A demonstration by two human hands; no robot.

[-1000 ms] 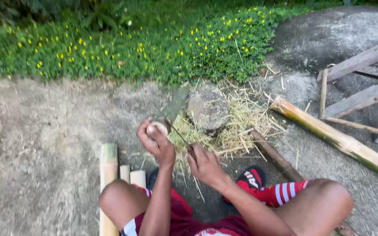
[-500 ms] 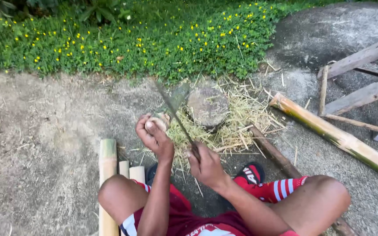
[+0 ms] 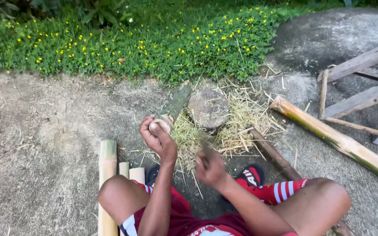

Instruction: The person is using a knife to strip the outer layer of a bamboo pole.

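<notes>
I sit on the ground with my knees spread. My left hand (image 3: 157, 136) grips the near end of a short green bamboo piece (image 3: 175, 107). The piece slants away towards a round wooden stump (image 3: 208, 108), and its pale cut end faces me. My right hand (image 3: 209, 167) is blurred by motion, just right of and below the left hand. It is closed on a dark knife handle; the blade does not show clearly in the blur. Pale bamboo shavings (image 3: 237, 126) lie around the stump and under both hands.
Split bamboo lengths (image 3: 108, 168) lie by my left knee. A long bamboo pole (image 3: 335, 140) lies to the right, with a wooden frame (image 3: 364, 81) behind it. A dark stick (image 3: 271, 153) lies near my right foot. Grass with yellow flowers (image 3: 154, 39) borders the concrete.
The knife blade stood raised over the bamboo piece half a second ago. My right hand has since dropped down and towards me, and it is now blurred. My left hand keeps hold of the bamboo.
</notes>
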